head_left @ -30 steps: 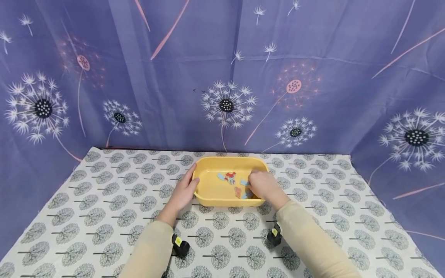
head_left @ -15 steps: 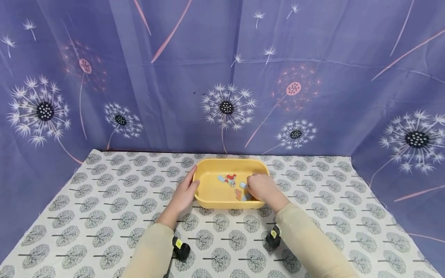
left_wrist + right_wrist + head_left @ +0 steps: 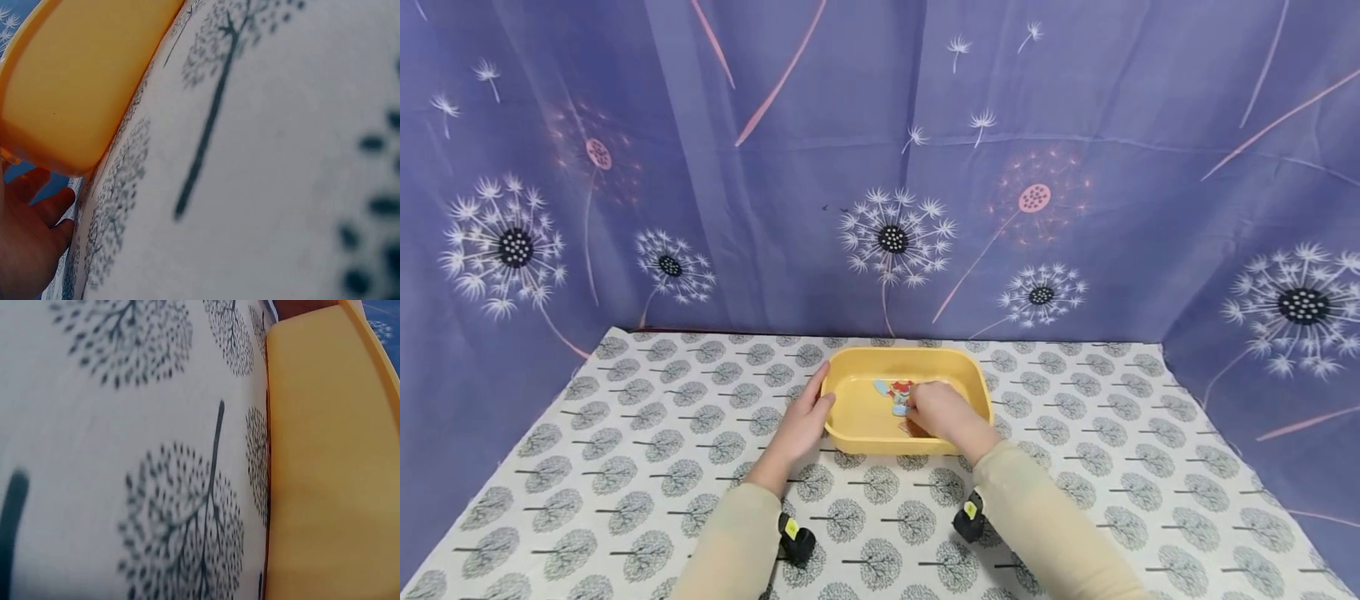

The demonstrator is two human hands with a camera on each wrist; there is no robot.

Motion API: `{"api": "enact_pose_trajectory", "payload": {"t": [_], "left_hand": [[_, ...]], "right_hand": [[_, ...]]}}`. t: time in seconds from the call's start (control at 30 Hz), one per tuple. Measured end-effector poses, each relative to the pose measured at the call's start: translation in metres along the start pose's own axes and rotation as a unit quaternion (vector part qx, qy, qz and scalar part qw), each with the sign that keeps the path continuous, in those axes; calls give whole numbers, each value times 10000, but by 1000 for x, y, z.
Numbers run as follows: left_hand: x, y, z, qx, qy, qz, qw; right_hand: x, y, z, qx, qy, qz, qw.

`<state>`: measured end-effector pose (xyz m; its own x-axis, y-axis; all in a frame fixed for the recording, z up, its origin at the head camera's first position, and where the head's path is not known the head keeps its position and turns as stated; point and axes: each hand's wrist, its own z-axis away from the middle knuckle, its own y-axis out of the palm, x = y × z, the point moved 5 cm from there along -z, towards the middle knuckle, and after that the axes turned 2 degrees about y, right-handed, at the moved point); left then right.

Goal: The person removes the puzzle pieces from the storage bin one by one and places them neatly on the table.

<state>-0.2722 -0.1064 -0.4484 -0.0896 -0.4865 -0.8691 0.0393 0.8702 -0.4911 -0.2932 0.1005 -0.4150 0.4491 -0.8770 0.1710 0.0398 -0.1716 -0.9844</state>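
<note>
In the head view, a yellow plastic basin [image 3: 857, 417] stands in the middle of the table. My left hand [image 3: 801, 425] grips its left end, thumb at the rim and fingers along the outer wall; these fingers [image 3: 53, 206] show beside the basin in the left wrist view. Reaching over the near right side, my right hand [image 3: 947, 410] has curled fingers and pinches a small light-blue flat piece [image 3: 900, 410]. Just beyond it lies a red-and-blue printed cutout piece [image 3: 898, 388]. A brown flat piece [image 3: 912, 429] is partly covered by the right hand. The right wrist view misses this hand.
A white cloth with tree prints [image 3: 647, 492] covers the table. Purple dandelion-patterned curtains [image 3: 775, 208] hang behind and at both sides. Black wrist cameras [image 3: 797, 546] sit under both forearms.
My right hand has moved left inside the basin, carrying the light-blue piece toward the red-and-blue one and now covering part of the brown piece. My left hand keeps its grip.
</note>
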Motion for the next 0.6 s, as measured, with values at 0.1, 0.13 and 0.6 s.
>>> {"api": "enact_pose_trajectory", "payload": {"t": [0.1, 0.13, 0.6], "left_hand": [[0, 0, 0, -2, 4, 43, 10000], [0, 0, 0, -3, -6, 69, 10000], [2, 3, 1, -14, -21, 102, 9999]], "right_hand": [[5, 1, -2, 60, 67, -408, 9991], [5, 1, -3, 38, 106, -553, 9984], [-18, 1, -1, -98, 727, -3849, 9200]]}}
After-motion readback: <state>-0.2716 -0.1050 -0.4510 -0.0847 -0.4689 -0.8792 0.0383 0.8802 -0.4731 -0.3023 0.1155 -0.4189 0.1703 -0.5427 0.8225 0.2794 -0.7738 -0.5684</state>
